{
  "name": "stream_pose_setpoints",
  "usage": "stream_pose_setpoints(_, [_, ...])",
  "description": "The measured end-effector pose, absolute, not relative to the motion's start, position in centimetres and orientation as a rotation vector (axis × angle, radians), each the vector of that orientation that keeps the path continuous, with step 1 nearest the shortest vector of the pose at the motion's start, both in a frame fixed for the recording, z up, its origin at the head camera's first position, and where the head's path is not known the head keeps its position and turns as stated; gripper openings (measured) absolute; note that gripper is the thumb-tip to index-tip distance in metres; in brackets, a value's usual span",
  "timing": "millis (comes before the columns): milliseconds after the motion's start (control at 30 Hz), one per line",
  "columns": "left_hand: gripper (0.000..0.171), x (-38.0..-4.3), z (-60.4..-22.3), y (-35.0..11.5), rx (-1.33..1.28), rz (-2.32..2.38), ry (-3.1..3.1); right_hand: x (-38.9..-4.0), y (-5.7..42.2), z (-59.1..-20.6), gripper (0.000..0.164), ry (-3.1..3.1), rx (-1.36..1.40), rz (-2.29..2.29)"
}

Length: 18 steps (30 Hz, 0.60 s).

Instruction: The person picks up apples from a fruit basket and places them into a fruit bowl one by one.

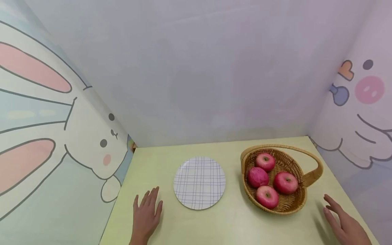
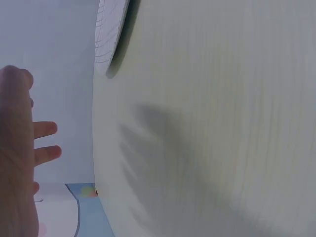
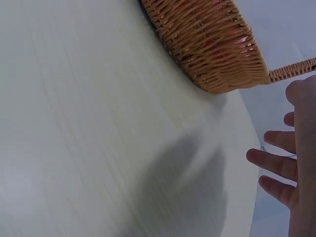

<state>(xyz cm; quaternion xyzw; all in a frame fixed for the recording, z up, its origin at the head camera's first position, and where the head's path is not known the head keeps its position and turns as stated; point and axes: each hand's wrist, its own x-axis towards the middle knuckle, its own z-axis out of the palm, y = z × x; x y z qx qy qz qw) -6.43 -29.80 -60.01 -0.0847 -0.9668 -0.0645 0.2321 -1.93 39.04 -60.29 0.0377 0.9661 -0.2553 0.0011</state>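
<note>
My left hand [image 1: 146,214] hovers over the table's left side with fingers spread, holding nothing; its shadow falls on the tabletop in the left wrist view. Just right of it lies a round white plate [image 1: 199,183] with a blue grid pattern. A brown wicker basket [image 1: 288,205] with a tall handle stands on the right. Inside are three red apples [image 1: 286,182] and a darker magenta fruit [image 1: 258,177], perhaps a dragon fruit. My right hand [image 1: 347,224] is apart from the basket [image 3: 212,49], at its lower right, fingers loosely extended and nothing in them.
The pale yellow-green table [image 1: 226,224] ends at a plain greyish curtain [image 1: 214,75] behind. Side walls carry a cartoon rabbit [image 1: 88,136] on the left and a cartoon pig-nosed figure [image 1: 369,90] on the right. The basket's handle leans toward the right edge.
</note>
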Motion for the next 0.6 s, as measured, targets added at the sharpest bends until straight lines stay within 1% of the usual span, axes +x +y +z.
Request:
stream_pose_setpoints(133, [0.054,-6.9,-59.7,-28.4,-0.239,-0.207,-2.619,-1.8,38.1,-60.5,0.051,3.045,0.198,-1.001])
stream_pose_setpoints(233, [0.052,-7.3,-59.3,-27.2,-0.257,-0.223,-2.601,-1.8,37.2,-60.5,0.048,2.982,0.224,-1.21])
stream_pose_setpoints(433, [0.049,-8.1,-58.7,-24.9,-0.331,-0.262,-2.547,-2.3,34.8,-60.3,0.056,2.76,0.248,-1.598])
stream_pose_setpoints(600, [0.047,-8.1,-58.3,-23.3,-0.379,-0.275,-2.535,-2.5,33.3,-60.7,0.061,2.559,0.267,-1.843])
